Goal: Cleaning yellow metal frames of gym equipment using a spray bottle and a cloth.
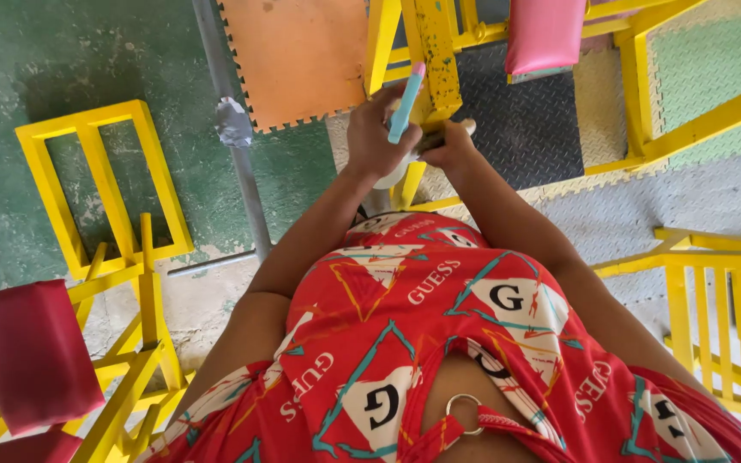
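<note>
Against the yellow bar [433, 56], the left hand [375, 137] grips a blue brush [405, 107] and the right [449, 146] closes on a pale object, so steadying the bar suits even strokes.

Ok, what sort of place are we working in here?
Probably a small workshop or yard where metal furniture is painted or assembled. Yellow-painted frames stand about on a worn green concrete floor, foam mats cover part of it, and the left hand holds a light blue tool against a yellow bar.
</note>
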